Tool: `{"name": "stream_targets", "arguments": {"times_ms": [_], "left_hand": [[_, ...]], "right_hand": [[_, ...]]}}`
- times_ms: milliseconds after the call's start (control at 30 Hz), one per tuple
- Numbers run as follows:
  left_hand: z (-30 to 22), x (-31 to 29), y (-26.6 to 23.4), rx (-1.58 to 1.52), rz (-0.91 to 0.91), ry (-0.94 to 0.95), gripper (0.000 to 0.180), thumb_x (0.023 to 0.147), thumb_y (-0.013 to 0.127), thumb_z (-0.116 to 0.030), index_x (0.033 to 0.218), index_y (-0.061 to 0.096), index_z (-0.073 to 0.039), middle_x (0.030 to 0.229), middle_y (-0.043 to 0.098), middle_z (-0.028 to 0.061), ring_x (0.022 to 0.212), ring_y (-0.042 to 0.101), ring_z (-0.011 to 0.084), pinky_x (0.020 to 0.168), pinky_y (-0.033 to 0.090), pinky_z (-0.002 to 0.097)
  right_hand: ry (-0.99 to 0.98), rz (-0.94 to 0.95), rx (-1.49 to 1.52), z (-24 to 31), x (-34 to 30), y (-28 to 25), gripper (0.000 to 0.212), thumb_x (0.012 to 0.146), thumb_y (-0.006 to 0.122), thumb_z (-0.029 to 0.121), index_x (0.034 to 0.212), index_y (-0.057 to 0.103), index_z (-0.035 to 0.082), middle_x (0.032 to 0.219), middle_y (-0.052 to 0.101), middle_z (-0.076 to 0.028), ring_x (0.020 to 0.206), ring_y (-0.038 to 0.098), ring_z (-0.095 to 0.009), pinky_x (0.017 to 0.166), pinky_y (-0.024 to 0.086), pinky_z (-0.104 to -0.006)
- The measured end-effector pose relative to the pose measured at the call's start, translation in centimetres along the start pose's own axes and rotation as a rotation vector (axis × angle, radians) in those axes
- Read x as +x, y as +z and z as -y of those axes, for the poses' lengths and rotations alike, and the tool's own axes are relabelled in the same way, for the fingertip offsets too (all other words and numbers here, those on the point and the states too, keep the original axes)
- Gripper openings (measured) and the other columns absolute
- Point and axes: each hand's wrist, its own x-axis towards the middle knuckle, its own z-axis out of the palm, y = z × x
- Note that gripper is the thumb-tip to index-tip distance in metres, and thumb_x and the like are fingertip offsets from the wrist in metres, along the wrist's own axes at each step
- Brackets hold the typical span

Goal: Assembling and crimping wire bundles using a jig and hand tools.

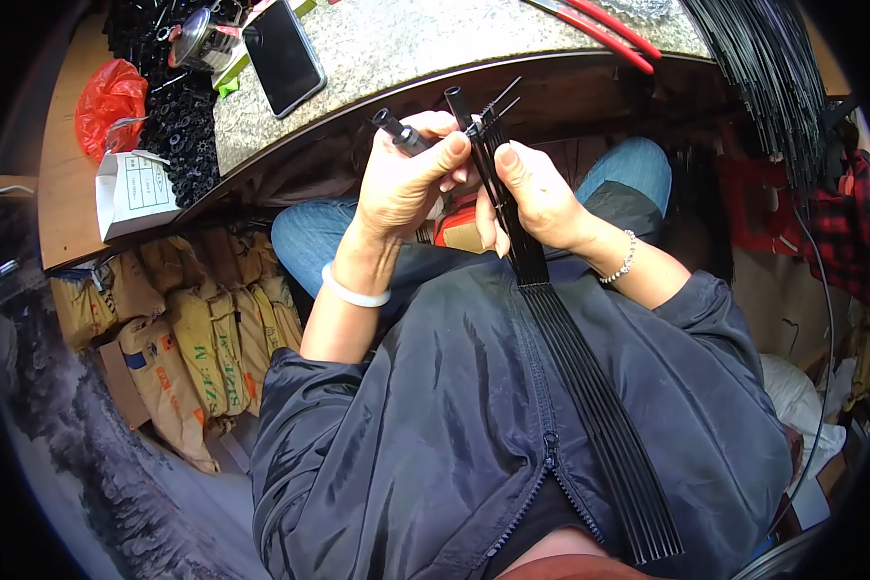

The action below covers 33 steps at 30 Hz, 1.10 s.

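Observation:
A long bundle of thin black ribs point(599, 416), looking like a folded umbrella frame, runs from my chest up between my hands. A black tube end point(456, 104) and two thin rods point(503, 101) stick out at its top. My right hand point(543, 198) is closed around the upper ribs, thumb along their side. My left hand point(406, 179) is closed too, its thumb and fingertips at the joint near the bundle's top. A short dark cylinder with a grey collar point(401, 133) rests in the left hand; its lower part is hidden by the fingers.
Beyond my hands is a speckled worktop point(387, 48) with a phone point(283, 58), red-handled pliers point(599, 31), a pile of small black parts point(188, 130), a white box point(135, 193) and a red bag point(111, 106). Black rods point(768, 87) hang at far right. Sacks point(198, 338) stand lower left.

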Motion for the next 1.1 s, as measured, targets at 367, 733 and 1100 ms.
{"name": "stream_targets", "arguments": {"times_ms": [367, 733, 1100], "left_hand": [[-0.1, 0.2, -0.6, 0.006, -0.054, -0.001, 0.017, 0.082, 0.068, -0.008, 0.095, 0.061, 0.002, 0.07, 0.061, 0.0068, 0.057, 0.053, 0.0083, 0.052, 0.043, 0.0192], [-0.3, 0.5, -1.5, 0.125, -0.019, -0.037, 0.018, 0.083, 0.068, -0.009, 0.096, 0.063, 0.001, 0.072, 0.062, 0.0057, 0.058, 0.056, 0.0087, 0.05, 0.043, 0.0193], [-1.2, -1.4, 2.8, 0.727, -0.286, 0.523, 0.01, 0.083, 0.066, -0.001, 0.09, 0.061, 0.004, 0.073, 0.065, 0.0081, 0.056, 0.059, 0.0072, 0.051, 0.047, 0.0186]], "right_hand": [[-0.008, -0.012, -0.024, -0.2, 0.2, 0.2, 0.063, 0.094, 0.028, 0.055, 0.099, 0.053, -0.003, 0.058, 0.06, -0.014, 0.041, 0.055, -0.014, 0.04, 0.045, -0.0222], [0.151, 0.1, 0.15, -0.3, 0.6, -0.4, 0.067, 0.093, 0.028, 0.059, 0.094, 0.056, -0.003, 0.056, 0.057, -0.01, 0.037, 0.051, -0.013, 0.038, 0.042, -0.024], [0.095, -0.105, -0.005, 0.1, 0.5, 0.2, 0.065, 0.093, 0.028, 0.059, 0.072, 0.054, 0.003, 0.048, 0.05, -0.005, 0.036, 0.045, -0.011, 0.037, 0.039, -0.0231]]}}
